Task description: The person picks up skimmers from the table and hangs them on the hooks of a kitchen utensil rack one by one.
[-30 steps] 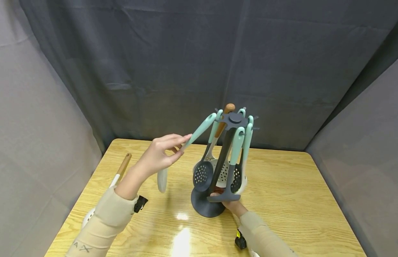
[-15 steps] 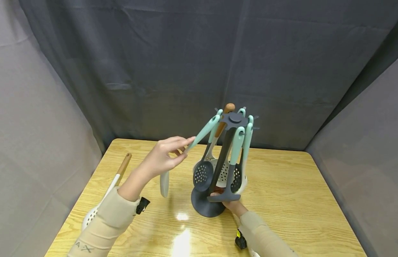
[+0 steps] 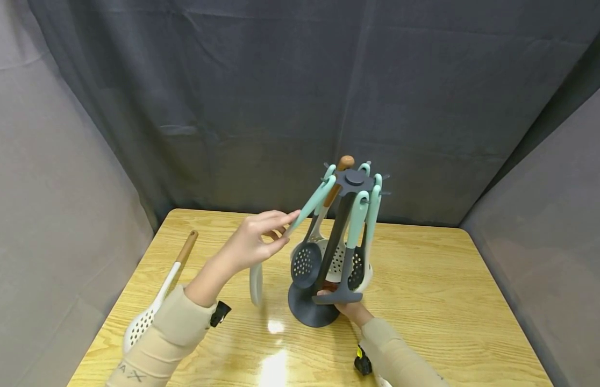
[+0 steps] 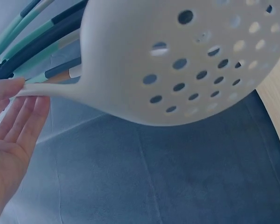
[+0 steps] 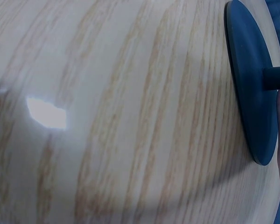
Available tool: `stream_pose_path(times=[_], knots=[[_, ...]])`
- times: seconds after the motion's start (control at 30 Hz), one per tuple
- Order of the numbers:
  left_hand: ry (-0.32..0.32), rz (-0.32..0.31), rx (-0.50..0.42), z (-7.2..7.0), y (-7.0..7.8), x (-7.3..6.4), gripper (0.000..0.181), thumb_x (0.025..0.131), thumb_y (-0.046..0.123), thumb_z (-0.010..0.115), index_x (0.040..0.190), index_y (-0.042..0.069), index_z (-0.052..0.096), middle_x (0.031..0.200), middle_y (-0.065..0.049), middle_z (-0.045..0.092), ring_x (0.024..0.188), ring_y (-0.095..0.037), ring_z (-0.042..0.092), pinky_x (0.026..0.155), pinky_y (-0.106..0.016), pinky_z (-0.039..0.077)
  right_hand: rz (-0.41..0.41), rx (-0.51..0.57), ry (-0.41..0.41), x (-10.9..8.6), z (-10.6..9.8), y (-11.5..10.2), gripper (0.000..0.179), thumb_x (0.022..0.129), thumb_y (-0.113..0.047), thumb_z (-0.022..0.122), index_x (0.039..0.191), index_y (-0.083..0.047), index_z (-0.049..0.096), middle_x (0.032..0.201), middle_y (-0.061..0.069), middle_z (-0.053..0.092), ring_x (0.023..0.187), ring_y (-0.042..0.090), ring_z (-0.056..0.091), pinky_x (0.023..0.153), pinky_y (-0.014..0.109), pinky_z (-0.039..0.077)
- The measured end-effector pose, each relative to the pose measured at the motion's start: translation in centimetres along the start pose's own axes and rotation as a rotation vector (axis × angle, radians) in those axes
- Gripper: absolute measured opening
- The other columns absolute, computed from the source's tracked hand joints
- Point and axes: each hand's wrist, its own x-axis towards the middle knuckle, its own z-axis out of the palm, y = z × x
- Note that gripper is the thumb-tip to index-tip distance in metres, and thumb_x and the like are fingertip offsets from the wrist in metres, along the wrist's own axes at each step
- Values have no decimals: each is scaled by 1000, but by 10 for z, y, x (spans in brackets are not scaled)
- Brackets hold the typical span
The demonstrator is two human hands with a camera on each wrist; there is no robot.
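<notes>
In the head view my left hand [image 3: 258,239] pinches a skimmer [image 3: 313,203] with a mint handle, thumb below and fingers above. The left wrist view shows its white perforated head [image 4: 126,60] up close. The handle's top end overlaps a peg on the left side of a dark rotating utensil stand [image 3: 335,242]. My right hand [image 3: 350,309] grips the stand's pole low down, partly hidden behind a grey masher [image 3: 343,295]. In the right wrist view the round base [image 5: 252,84] lies on the table, with a finger against the pole.
From the stand hang several more utensils, among them a dark skimmer [image 3: 306,266] and one with a wooden handle [image 3: 347,162]. A white skimmer with a wooden handle [image 3: 165,287] lies on the table's left side. Grey curtains [image 3: 232,107] enclose the table [image 3: 426,301].
My left hand has moved right and slightly down, bringing the skimmer's handle top to the stand's peg. The right hand and the stand have stayed in place.
</notes>
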Motion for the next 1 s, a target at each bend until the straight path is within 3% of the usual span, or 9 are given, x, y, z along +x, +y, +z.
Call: stream_pose_path(times=[0.13, 0.4, 0.57, 0.7, 0.87, 1.0], knots=[[24, 13, -23, 4, 0, -1, 46, 73, -13, 67, 117, -8, 58, 92, -12, 64, 75, -18, 64, 65, -22, 55, 18, 9, -5, 0, 0, 0, 42, 85, 11, 55, 124, 14, 43, 108, -8, 57, 100, 0, 56, 91, 24, 46], [55, -48, -63, 16, 2, -4, 47, 74, -13, 66, 119, -9, 56, 98, -16, 64, 73, -19, 65, 63, -20, 55, 9, 43, 0, -1, 0, 1, 40, 84, 13, 54, 122, 18, 42, 105, -10, 59, 97, 0, 57, 89, 25, 47], [90, -49, -82, 24, 0, -5, 48, 74, -14, 66, 120, -10, 55, 100, -18, 64, 74, -23, 65, 64, -20, 55, 3, 23, 3, 0, 1, 2, 39, 84, 13, 55, 120, 18, 44, 105, -10, 59, 97, -1, 57, 89, 23, 47], [125, -33, -78, 30, 0, -6, 48, 73, -15, 66, 119, -10, 55, 102, -20, 63, 74, -24, 65, 65, -19, 55, 1, -26, 20, 0, 1, 1, 40, 83, 11, 57, 121, 15, 46, 109, 1, 58, 96, -3, 57, 88, 21, 47], [163, -9, -76, 37, -2, -6, 49, 72, -17, 65, 119, -10, 55, 102, -21, 62, 78, -23, 65, 66, -19, 55, 20, -51, 29, 0, 2, -1, 38, 83, 10, 57, 119, 16, 47, 113, 22, 57, 94, -4, 56, 90, 27, 48], [178, 3, -66, 41, -4, -7, 50, 72, -17, 65, 120, -9, 55, 101, -19, 62, 80, -23, 64, 67, -19, 55, 51, -54, 28, 0, 2, -1, 37, 84, 9, 57, 120, 16, 47, 114, 30, 54, 93, -7, 55, 91, 30, 47]])
